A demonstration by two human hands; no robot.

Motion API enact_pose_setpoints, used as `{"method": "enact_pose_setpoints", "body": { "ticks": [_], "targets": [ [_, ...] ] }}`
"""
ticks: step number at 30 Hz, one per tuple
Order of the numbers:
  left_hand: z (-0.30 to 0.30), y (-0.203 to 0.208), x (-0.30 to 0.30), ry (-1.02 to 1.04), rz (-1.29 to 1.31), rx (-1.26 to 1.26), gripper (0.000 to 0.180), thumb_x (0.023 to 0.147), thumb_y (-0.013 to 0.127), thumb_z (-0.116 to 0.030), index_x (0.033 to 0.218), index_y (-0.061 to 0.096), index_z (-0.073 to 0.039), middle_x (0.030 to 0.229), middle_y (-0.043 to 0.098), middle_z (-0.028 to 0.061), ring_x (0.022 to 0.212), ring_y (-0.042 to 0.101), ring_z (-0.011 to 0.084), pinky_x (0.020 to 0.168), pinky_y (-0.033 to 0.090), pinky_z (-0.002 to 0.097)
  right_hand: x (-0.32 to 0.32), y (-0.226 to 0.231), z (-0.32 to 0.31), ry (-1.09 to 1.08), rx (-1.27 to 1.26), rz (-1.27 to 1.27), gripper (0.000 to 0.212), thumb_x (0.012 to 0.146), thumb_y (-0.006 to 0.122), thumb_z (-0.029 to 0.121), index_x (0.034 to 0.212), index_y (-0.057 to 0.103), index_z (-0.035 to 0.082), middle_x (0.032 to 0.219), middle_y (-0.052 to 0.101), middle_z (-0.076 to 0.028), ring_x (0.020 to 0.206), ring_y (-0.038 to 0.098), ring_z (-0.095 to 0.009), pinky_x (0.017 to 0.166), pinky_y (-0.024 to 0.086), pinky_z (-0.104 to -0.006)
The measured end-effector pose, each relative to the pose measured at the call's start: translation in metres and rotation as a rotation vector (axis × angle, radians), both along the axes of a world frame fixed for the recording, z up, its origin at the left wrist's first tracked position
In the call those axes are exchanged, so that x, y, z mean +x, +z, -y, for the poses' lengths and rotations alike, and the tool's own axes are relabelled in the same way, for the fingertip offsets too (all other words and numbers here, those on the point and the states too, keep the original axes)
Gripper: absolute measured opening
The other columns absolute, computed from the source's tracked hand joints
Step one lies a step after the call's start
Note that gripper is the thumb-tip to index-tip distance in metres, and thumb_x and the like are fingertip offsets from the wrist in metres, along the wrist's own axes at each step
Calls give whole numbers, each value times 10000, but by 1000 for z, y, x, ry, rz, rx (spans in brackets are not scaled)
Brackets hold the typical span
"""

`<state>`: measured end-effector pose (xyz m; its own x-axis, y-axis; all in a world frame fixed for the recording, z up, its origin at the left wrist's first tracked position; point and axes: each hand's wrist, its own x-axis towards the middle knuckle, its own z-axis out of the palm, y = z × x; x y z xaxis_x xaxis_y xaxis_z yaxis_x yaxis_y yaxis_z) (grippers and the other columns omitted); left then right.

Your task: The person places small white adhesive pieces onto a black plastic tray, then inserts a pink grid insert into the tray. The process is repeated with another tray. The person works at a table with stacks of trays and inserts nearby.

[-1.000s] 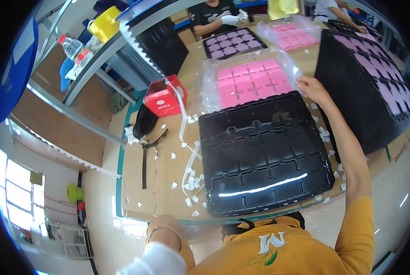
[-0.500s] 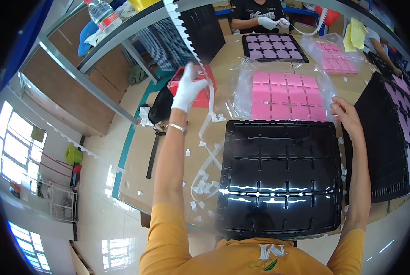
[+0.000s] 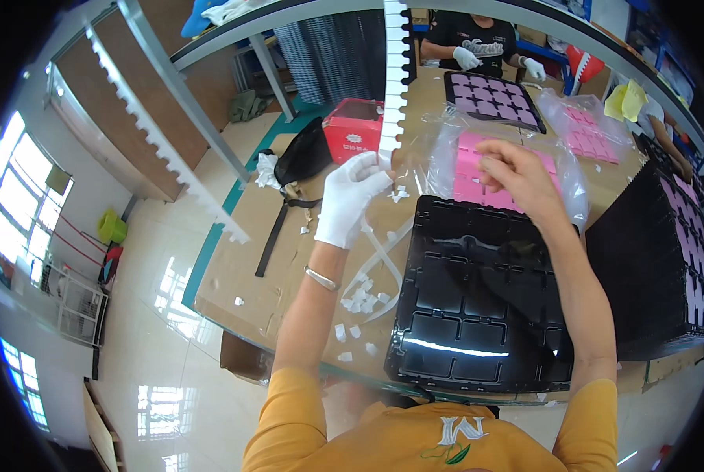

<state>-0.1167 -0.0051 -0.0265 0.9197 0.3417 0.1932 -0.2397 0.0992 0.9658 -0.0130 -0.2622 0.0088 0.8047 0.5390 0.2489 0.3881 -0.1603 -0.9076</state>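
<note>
While one hanging notched strip [image 3: 145, 130] slanted well left of the gloved fingers, one black strapped bag [image 3: 303, 156] lay nearer to them and one red box [image 3: 352, 143] stood just beyond. The gloved left hand [image 3: 344, 203] had its fingertips bent in, pinching the lower end of one notched white strip [image 3: 396, 71] that rose above them. It looked light, thin and bendy, probably easy to crease or tear, so that lower end seemed the best place for a fingertip hold. White paper scraps [image 3: 360, 300], too small to count surely, lay below those fingers. One glossy black tray [image 3: 478, 287] lay nearer the body than either hand's fingers. The bare right hand [image 3: 522, 182] curled over one bagged pink slotted sheet [image 3: 467, 186]; whether its fingers held anything could not be told. One stack of black trays [image 3: 633, 263] stood to their right
</note>
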Motion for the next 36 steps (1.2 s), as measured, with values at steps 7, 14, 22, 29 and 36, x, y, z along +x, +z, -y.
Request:
{"method": "enact_pose_setpoints", "body": {
  "ticks": [7,14,22,29,36],
  "targets": [
    [20,15,-30,30,26,80,345,824,674,-13,1162,616,31,947,694,47,854,630,75,772,513,237,-42,28,-84,-9,30,-245,287,906,671,245,1080,652,17,858,621,-12,729,593,-89,604,503,-243],
    [28,21,-37,103,46,304,313,844,661,-36,1150,625,16,942,691,46,825,618,64,740,502,224,-44,23,-93,16,45,-204,224,895,690,267,910,643,49,738,587,15,626,535,-70,539,436,-231],
    [31,16,-18,118,93,121,186,877,672,-91,1037,655,3,848,692,42,737,627,89,640,487,226,-47,29,-93,21,49,-156,211,886,683,214,850,649,8,674,578,-17,557,489,-77,470,372,-253],
    [29,3,2,797,534,1149,75,781,680,-87,836,652,-129,743,657,72,696,632,276,715,475,389,-46,33,-83,-15,21,-124,243,870,714,263,814,650,34,667,563,25,530,466,-45,471,369,-219],
    [19,0,6,293,242,249,225,878,549,-6,1095,606,-18,879,696,93,673,632,135,641,507,283,-11,28,-39,440,-582,38,157,807,726,193,775,657,56,641,538,30,606,494,-70,542,390,-257]
  ]
}}
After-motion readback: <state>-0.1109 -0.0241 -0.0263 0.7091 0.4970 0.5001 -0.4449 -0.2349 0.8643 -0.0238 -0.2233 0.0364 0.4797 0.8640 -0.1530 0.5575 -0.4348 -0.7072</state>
